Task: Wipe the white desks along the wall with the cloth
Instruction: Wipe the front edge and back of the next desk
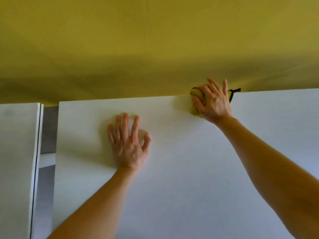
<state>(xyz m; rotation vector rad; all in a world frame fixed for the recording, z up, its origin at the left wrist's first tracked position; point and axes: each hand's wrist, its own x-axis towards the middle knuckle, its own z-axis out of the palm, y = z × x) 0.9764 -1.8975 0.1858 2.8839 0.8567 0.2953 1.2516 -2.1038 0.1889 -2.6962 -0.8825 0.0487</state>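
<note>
A white desk (181, 169) fills the lower part of the view and runs up to the yellow wall (155, 40). My right hand (213, 102) presses a bunched yellow cloth (196, 94) onto the desk's far edge, right against the wall. A dark strap or tag (233, 94) sticks out from the cloth to the right of my fingers. My left hand (128, 144) lies flat on the desk top with fingers spread, nearer to me and to the left, holding nothing.
A second white desk (17, 161) stands at the left, separated by a narrow gap (47, 144) that shows grey floor and a lower white surface. The yellow wall closes off the far side of both desks.
</note>
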